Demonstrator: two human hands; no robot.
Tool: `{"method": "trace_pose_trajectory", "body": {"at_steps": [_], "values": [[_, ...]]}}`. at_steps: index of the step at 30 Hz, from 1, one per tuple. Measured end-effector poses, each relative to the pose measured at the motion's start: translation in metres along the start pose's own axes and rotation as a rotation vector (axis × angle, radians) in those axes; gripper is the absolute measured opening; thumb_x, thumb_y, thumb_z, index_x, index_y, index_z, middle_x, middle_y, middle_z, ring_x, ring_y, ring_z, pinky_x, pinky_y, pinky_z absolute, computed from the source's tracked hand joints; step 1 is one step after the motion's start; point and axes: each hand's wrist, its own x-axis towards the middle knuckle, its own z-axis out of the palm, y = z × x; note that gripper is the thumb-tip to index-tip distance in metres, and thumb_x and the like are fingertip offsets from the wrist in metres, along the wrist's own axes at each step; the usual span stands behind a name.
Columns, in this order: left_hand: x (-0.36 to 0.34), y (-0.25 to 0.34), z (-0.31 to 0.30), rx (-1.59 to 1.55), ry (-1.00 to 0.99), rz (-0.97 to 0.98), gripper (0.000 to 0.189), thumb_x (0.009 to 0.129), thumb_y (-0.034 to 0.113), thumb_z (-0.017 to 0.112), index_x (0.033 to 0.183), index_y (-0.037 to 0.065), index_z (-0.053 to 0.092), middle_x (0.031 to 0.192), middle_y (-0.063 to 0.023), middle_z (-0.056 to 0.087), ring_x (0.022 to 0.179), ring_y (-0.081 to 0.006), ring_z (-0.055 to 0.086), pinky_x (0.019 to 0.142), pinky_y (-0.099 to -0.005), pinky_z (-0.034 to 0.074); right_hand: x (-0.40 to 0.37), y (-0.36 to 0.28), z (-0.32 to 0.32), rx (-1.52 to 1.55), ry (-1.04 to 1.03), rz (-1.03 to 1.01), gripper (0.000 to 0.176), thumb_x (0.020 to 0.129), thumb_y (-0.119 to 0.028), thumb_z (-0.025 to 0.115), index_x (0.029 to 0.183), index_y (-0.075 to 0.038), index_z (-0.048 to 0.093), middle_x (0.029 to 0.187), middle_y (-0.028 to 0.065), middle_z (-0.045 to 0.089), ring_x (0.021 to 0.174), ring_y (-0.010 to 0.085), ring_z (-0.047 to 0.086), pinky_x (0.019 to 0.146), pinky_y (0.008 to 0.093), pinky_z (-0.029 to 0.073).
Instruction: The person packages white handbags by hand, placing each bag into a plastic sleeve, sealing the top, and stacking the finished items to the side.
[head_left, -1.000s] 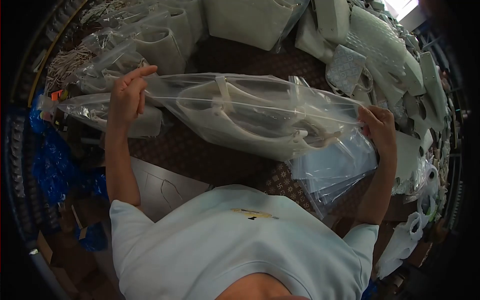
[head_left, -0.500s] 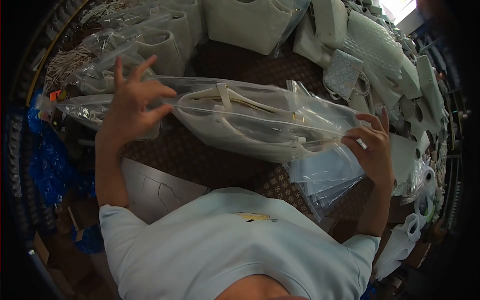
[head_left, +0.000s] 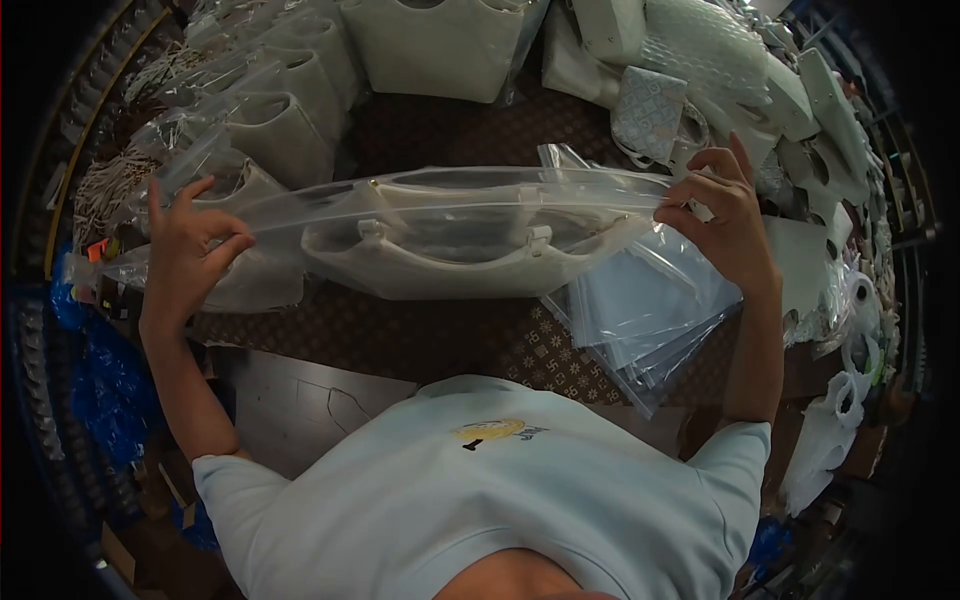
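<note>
The left hand [head_left: 185, 255] pinches the left end of a clear plastic zip bag [head_left: 300, 205]. The right hand [head_left: 722, 215] pinches its right top edge, with the other fingers spread. The bag is stretched level between them above the brown patterned surface [head_left: 440, 335], with a cream leather handbag [head_left: 440, 270] inside. Bare surface lies beneath. A stack of flat clear bags [head_left: 650, 320] sits under the right end, and bagged cream handbags [head_left: 285, 135] crowd the far left.
</note>
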Motion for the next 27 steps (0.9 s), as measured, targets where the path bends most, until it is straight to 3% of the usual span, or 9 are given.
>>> {"method": "trace_pose_trajectory", "body": {"at_steps": [2, 4, 7, 11, 13, 22, 24, 26, 27], "values": [[-0.003, 0.001, 0.000, -0.016, -0.029, -0.004, 0.004, 0.070, 0.013, 0.068, 0.071, 0.010, 0.066, 0.074, -0.0011, 0.063, 0.117, -0.0235, 0.045, 0.111, -0.0486, -0.001, -0.008, -0.001, 0.000, 0.072, -0.008, 0.009, 0.021, 0.062, -0.014, 0.076, 0.081, -0.009, 0.066, 0.081, -0.0003, 0.062, 0.102, 0.0190, 0.051, 0.105, 0.0408, 0.023], [-0.005, 0.001, 0.001, -0.036, -0.054, -0.015, 0.003, 0.070, 0.012, 0.067, 0.071, 0.010, 0.065, 0.076, -0.0009, 0.064, 0.118, -0.0239, 0.044, 0.111, -0.0487, -0.001, -0.020, -0.001, 0.009, 0.578, 0.331, 0.278, 0.027, 0.065, -0.011, 0.076, 0.088, -0.006, 0.064, 0.089, 0.0017, 0.063, 0.103, 0.0193, 0.052, 0.096, 0.0337, 0.035], [-0.007, 0.001, 0.004, -0.060, -0.037, -0.011, 0.004, 0.069, 0.010, 0.067, 0.072, 0.010, 0.064, 0.077, -0.0009, 0.064, 0.120, -0.0252, 0.043, 0.110, -0.0486, -0.002, -0.037, 0.013, 0.031, 0.598, 0.285, 0.271, 0.035, 0.064, -0.009, 0.076, 0.096, -0.004, 0.062, 0.100, 0.0051, 0.061, 0.105, 0.0200, 0.052, 0.091, 0.0321, 0.040], [-0.006, 0.000, 0.002, -0.063, -0.025, -0.017, 0.007, 0.068, 0.009, 0.067, 0.074, 0.010, 0.064, 0.078, -0.0011, 0.064, 0.122, -0.0260, 0.041, 0.110, -0.0485, -0.002, -0.029, 0.020, 0.043, 0.596, 0.327, 0.256, 0.029, 0.065, -0.009, 0.075, 0.091, -0.004, 0.063, 0.096, 0.0047, 0.063, 0.100, 0.0202, 0.054, 0.089, 0.0326, 0.041], [-0.005, 0.000, 0.000, -0.066, -0.021, -0.035, 0.008, 0.067, 0.009, 0.068, 0.074, 0.009, 0.063, 0.079, -0.0011, 0.064, 0.122, -0.0261, 0.041, 0.110, -0.0486, -0.002, -0.027, 0.028, 0.050, 0.521, 0.313, 0.083, 0.022, 0.067, -0.007, 0.074, 0.087, -0.004, 0.064, 0.092, 0.0048, 0.064, 0.095, 0.0199, 0.056, 0.085, 0.0318, 0.042], [0.002, -0.010, -0.001, -0.064, -0.107, -0.207, 0.017, 0.067, 0.018, 0.071, 0.081, 0.010, 0.064, 0.089, -0.0027, 0.064, 0.121, -0.0247, 0.043, 0.110, -0.0469, 0.000, -0.021, 0.012, 0.055, 0.538, 0.391, 0.115, 0.012, 0.072, -0.002, 0.068, 0.076, -0.003, 0.057, 0.077, 0.0033, 0.059, 0.085, 0.0191, 0.054, 0.076, 0.0301, 0.043], [0.012, 0.005, -0.004, 0.069, -0.038, -0.089, 0.029, 0.068, 0.028, 0.072, 0.089, 0.010, 0.064, 0.096, -0.0038, 0.063, 0.118, -0.0255, 0.046, 0.109, -0.0493, 0.006, -0.025, 0.018, 0.057, 0.553, 0.403, 0.125, 0.012, 0.073, -0.002, 0.067, 0.077, -0.003, 0.056, 0.078, 0.0033, 0.059, 0.085, 0.0191, 0.054, 0.076, 0.0297, 0.043], [0.028, 0.038, 0.004, -0.113, 0.316, 0.238, 0.038, 0.071, 0.037, 0.070, 0.097, 0.010, 0.063, 0.104, -0.0041, 0.061, 0.115, -0.0254, 0.048, 0.106, -0.0513, 0.012, -0.025, 0.019, 0.059, 0.570, 0.413, 0.125, 0.012, 0.073, -0.001, 0.066, 0.079, -0.002, 0.056, 0.079, 0.0033, 0.058, 0.086, 0.0190, 0.054, 0.076, 0.0292, 0.043], [0.040, 0.071, 0.013, -0.175, 0.378, 0.346, 0.039, 0.073, 0.038, 0.068, 0.099, 0.010, 0.063, 0.107, -0.0048, 0.061, 0.114, -0.0255, 0.049, 0.105, -0.0523, 0.013, -0.025, 0.017, 0.059, 0.563, 0.417, 0.121, 0.011, 0.074, 0.000, 0.066, 0.079, -0.002, 0.056, 0.080, 0.0033, 0.058, 0.086, 0.0192, 0.054, 0.076, 0.0296, 0.043]]}}
